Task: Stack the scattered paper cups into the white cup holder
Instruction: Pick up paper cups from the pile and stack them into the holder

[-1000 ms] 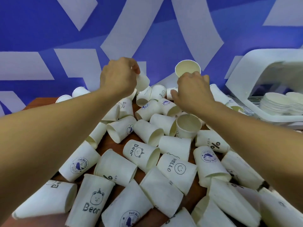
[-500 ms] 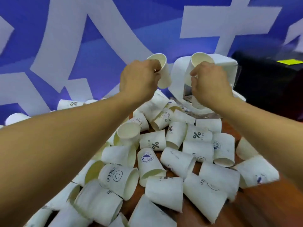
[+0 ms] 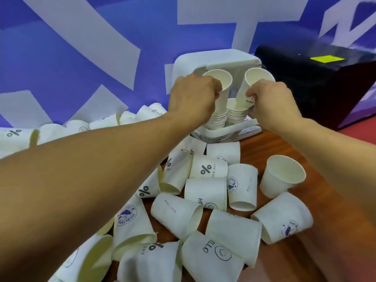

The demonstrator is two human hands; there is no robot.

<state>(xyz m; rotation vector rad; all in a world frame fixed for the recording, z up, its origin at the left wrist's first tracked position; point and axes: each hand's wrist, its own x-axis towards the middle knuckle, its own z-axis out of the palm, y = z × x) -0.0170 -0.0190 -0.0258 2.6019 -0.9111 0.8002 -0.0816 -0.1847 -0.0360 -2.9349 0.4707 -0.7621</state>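
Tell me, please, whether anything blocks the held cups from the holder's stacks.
Nothing visible does. The left cup, in the left hand, stands upright over the left stack; the right cup, in the right hand, tilts, base at the right stack's top, inside the holder.

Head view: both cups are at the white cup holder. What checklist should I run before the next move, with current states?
1. Left hand grips left cup: ok.
2. Right hand grips right cup: ok.
3. Left cup upright, mouth up, over left stack: ok.
4. Right cup upright over right stack: not ok, tilted.
5. Cups fully seated in stacks: cannot tell.
6. White cup holder stands upright: ok.
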